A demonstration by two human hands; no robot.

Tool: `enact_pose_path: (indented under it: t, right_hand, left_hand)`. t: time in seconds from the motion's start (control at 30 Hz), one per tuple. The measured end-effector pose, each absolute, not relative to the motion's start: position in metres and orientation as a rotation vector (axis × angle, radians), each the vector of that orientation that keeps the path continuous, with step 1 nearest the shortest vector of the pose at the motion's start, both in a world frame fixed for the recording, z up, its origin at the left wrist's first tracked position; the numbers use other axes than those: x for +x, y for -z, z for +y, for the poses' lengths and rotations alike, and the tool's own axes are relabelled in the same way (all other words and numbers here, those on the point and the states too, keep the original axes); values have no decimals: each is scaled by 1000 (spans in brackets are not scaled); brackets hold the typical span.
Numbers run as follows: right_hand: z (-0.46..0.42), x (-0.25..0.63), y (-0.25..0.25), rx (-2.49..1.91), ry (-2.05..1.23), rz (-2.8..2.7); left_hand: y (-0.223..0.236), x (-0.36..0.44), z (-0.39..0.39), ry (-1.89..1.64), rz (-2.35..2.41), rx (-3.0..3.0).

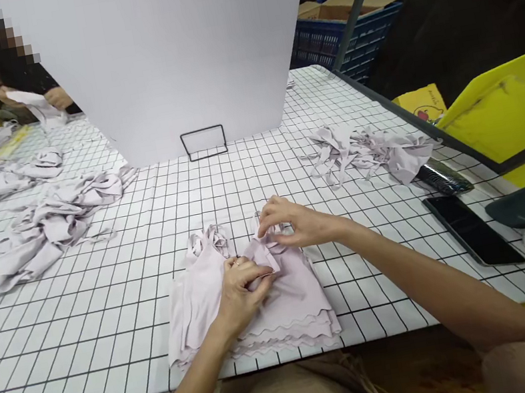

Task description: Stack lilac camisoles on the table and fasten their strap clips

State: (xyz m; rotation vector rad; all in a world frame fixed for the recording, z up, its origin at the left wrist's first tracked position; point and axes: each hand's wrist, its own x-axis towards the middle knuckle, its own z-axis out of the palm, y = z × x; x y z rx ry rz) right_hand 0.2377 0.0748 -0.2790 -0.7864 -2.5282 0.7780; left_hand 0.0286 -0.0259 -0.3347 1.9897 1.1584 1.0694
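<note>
A stack of pale pink strappy tops (pixel 200 302) with wavy hems lies at the table's near edge in front of me. My left hand (pixel 244 288) pinches a folded bit of the uppermost top near its middle. Above and to the right, my right hand (pixel 292 220) has its fingers closed on the same top by a shoulder strap. The straps gather at the stack's far end, some looped upward. My right fingertips partly hide the strap, so its exact hold is unclear.
Loose pale garments (pixel 57 216) lie in a heap at left, and more (pixel 375 146) at right. A phone (pixel 472 231) rests near the right edge. A white board (pixel 177 56) stands behind a wire stand (pixel 205 144). At far left, a person holds white cloth (pixel 41 107).
</note>
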Motion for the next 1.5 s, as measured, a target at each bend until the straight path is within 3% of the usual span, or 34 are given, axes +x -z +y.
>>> enact_pose_path:
  t: [0.2, 0.5, 0.8, 1.0, 1.13, 1.2, 1.33, 1.5]
  right_hand:
    - [66, 228, 293, -746, -662, -2733]
    - [93, 225, 297, -796, -123, -2351]
    - [116, 213, 307, -1164, -224, -2198]
    - [121, 228, 299, -1470, -631, -2298]
    - [75, 243, 282, -1366, -526, -2365]
    - [33, 239, 282, -1301, -361, -2435]
    - [-48, 239, 312, -1149, -337, -2734]
    - [-78, 264, 335, -1568, -160, -2387]
  left_hand:
    - [332, 30, -27, -1129, 1108, 2166]
    - [338, 27, -26, -1093, 1148, 2104]
    - [347, 35, -24, -1002, 1404, 2075]
    - [326, 4, -20, -1038, 1592, 2147]
    - [313, -28, -45, -1137, 1661, 2234]
    - [317, -32, -64, -951, 1541, 2397]
    - [340, -42, -90, -570, 1627, 2479]
    - [343, -84, -87, -841, 2017, 2135]
